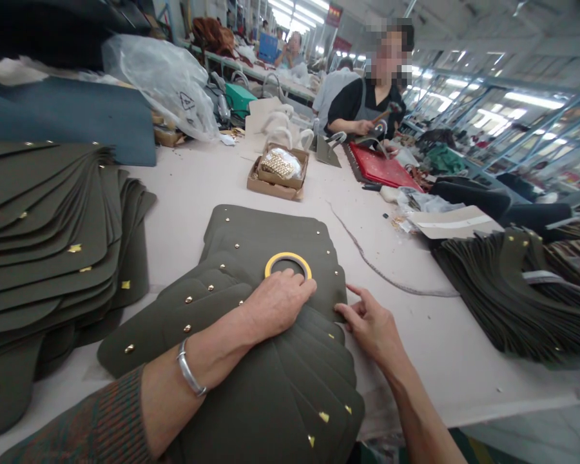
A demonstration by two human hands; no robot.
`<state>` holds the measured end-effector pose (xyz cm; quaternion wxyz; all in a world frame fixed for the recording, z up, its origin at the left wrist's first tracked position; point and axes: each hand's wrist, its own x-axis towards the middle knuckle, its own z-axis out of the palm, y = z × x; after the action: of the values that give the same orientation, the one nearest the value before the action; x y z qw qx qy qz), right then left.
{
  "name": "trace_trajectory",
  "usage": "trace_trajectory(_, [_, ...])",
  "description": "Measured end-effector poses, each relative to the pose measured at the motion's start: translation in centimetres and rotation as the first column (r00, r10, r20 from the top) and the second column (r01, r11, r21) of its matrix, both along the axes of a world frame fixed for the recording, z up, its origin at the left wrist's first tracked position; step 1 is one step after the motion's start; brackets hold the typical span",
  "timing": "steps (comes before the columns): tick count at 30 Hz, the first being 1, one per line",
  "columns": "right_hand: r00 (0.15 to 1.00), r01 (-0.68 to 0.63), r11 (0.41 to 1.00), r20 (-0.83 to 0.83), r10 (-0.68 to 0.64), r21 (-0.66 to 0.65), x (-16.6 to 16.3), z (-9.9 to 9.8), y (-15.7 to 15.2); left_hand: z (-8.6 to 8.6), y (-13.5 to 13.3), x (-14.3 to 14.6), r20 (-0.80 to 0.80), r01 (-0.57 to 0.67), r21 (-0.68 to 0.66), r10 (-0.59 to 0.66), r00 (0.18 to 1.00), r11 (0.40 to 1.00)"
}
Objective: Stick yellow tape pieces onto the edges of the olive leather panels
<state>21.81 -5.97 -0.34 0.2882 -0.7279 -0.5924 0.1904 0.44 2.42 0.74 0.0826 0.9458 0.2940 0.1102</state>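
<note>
A fanned pile of dark olive leather panels [270, 386] with small gold studs lies on the white table in front of me. A yellow ring [288, 259] rests on the top panel. My left hand [278, 303], with a silver bangle on its wrist, lies on the panel with curled fingers touching the ring's near edge. My right hand [370, 322] rests at the pile's right edge, fingers spread, fingertips touching the edge of a panel.
A tall stack of olive panels [43, 232] fills the left side. Dark olive strips [512, 296] pile up at the right. A cardboard box of gold fittings [278, 169] stands further back. A co-worker in black works over a red mat [381, 169].
</note>
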Motion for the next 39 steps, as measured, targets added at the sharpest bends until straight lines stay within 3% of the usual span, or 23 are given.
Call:
trace_trajectory(3, [0.998, -0.056, 0.997, -0.018, 0.057, 0.051, 0.8, 0.0, -0.7, 0.0, 0.0, -0.1, 0.005, 0.000, 0.012, 0.000, 1.000, 1.000])
trace_trajectory(7, [0.930, -0.304, 0.944, 0.253, 0.265, 0.129, 1.1, -0.4, -1.4, -0.1, 0.1, -0.1, 0.017, 0.005, 0.020, -0.006, 1.000, 1.000])
trace_trajectory(10, [0.882, -0.371, 0.918, 0.361, 0.302, 0.137, 0.7, -0.7, -1.0, -0.1, 0.1, -0.1, 0.021, 0.001, 0.007, -0.001, 1.000, 1.000])
trace_trajectory(16, [0.902, -0.318, 0.944, 0.337, 0.271, 0.092, 0.0, -0.5, 0.5, -0.1, 0.1, 0.0, 0.019, 0.001, -0.014, -0.001, 1.000, 1.000])
trace_trajectory(22, [0.963, 0.025, 0.997, 0.265, -0.042, 0.067, -1.5, -0.9, -0.2, 0.1, 0.0, 0.1, 0.109, -0.024, 0.017, 0.022, 0.994, 1.000])
trace_trajectory(25, [0.949, 0.094, 0.991, 0.294, -0.118, 0.095, -2.3, -1.0, -0.9, 0.3, 0.0, 0.1, 0.199, -0.022, 0.003, 0.021, 0.980, 1.000])
trace_trajectory(31, [0.988, -0.121, 0.992, 0.089, 0.123, -0.031, -1.3, 0.6, -1.5, 0.5, 0.0, 0.0, 0.367, 0.093, -0.050, -0.068, 0.928, 0.994])
trace_trajectory(36, [0.999, -0.025, 0.972, -0.039, 0.035, 0.235, -1.2, 1.6, -1.2, 0.7, -0.3, 0.2, 0.426, 0.143, -0.112, -0.082, 0.901, 0.983])
trace_trajectory(39, [0.990, -0.135, 0.920, 0.027, 0.135, 0.369, -2.1, 1.8, -0.7, 0.7, -0.6, 0.3, 0.398, 0.127, -0.136, -0.063, 0.915, 0.983])
